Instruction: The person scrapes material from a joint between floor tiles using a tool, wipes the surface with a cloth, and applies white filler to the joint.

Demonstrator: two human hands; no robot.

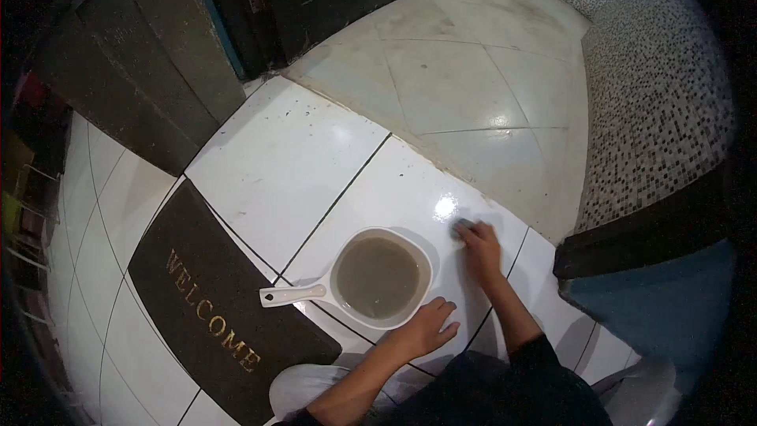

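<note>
White floor tiles (264, 189), mosaic wall (662, 102) — right grip (482, 249) closed on dark object (460, 228), left grip (423, 331) open, empty.

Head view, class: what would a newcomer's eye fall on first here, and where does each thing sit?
Most likely the white dipper of murky grey-brown liquid, just below the picture's centre, its handle reaching left over a dark mat with gold lettering. Next, perhaps, the right hand, at the dipper's right, holding a small dark item, too blurred to identify, against the white floor tiles.
</note>
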